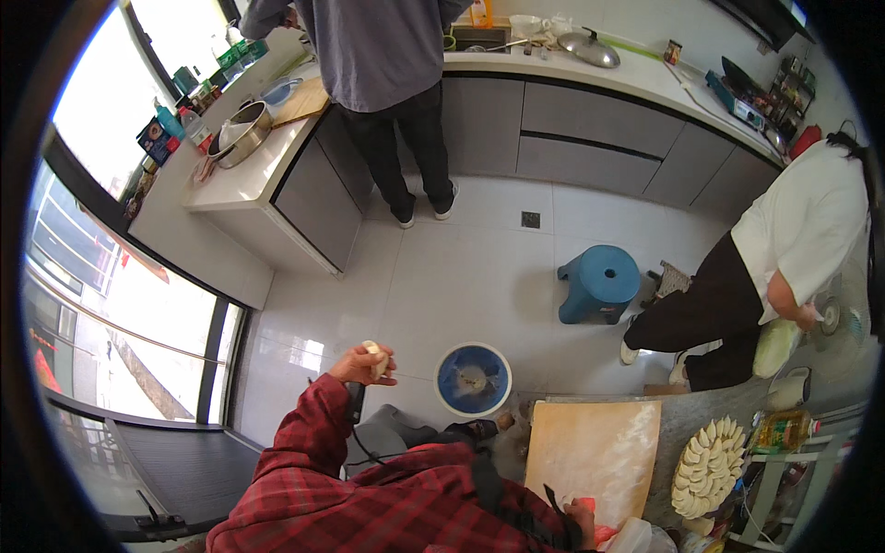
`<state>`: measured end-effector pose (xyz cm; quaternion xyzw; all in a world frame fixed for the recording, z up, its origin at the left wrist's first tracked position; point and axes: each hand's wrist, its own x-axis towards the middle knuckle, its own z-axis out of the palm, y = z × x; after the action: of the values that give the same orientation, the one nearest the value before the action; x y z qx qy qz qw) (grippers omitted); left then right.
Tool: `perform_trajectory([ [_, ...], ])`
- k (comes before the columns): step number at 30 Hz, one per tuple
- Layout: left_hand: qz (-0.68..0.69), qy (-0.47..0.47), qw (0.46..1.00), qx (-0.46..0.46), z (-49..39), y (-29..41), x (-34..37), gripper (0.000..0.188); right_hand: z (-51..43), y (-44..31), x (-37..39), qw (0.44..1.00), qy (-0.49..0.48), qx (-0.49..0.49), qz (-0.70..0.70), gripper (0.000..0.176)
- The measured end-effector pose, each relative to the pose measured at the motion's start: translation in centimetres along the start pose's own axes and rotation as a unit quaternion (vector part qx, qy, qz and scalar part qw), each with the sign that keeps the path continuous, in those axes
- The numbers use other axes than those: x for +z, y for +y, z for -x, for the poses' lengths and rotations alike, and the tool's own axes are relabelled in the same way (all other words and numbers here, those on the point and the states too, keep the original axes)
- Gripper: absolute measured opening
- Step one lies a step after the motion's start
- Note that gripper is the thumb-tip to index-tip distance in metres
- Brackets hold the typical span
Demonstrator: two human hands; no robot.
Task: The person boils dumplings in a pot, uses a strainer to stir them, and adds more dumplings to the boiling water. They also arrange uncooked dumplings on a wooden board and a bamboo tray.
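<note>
My left hand [359, 364] is raised over the floor at the left, its fingers around a pale, rounded lump [375, 358]; its material is unclear. At the lower right, my right hand [579, 523] is at the near edge of a floured wooden board [588, 449]. A red item [586, 504], perhaps plastic, touches its fingers, but I cannot tell whether it is gripped. Crescent dumplings [709, 466] are arranged in rings to the right of the board. On the floor before me, a blue basin with a pale rim [473, 380] has a little pale matter inside.
A blue plastic stool [600, 282] stands on the tiles. At the sink counter, a person in grey [384, 55] faces away. Another person in white [802, 228] holds a napa cabbage [776, 348] at the right. An oil bottle [781, 432] lies beyond the dumplings.
</note>
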<state>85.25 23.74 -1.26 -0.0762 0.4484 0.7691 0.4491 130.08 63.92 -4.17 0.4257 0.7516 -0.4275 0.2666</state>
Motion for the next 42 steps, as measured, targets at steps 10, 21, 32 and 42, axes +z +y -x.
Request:
perform_trajectory([
  [10, 0.098, 0.07, 0.987, 0.103, 9.0, -1.1, -5.1, 0.027, 0.5, -2.5, 0.7, 0.992, 0.023, -0.041, -0.118, 0.019],
  [21, 0.175, 0.081, 0.967, 0.167, 9.6, 1.8, -14.2, 0.037, -7.3, -21.2, 6.4, 0.985, -0.043, -0.111, -0.128, 0.02],
  [32, 0.217, -0.024, 0.959, 0.182, 2.8, 19.3, -27.4, 0.051, -13.7, -45.5, 13.1, 0.989, -0.058, -0.122, -0.062, 0.021],
  [42, 0.196, 0.075, 0.944, 0.256, 6.4, 23.1, -27.5, 0.048, -15.5, -53.2, 12.3, 0.97, -0.127, -0.195, 0.064, 0.022],
])
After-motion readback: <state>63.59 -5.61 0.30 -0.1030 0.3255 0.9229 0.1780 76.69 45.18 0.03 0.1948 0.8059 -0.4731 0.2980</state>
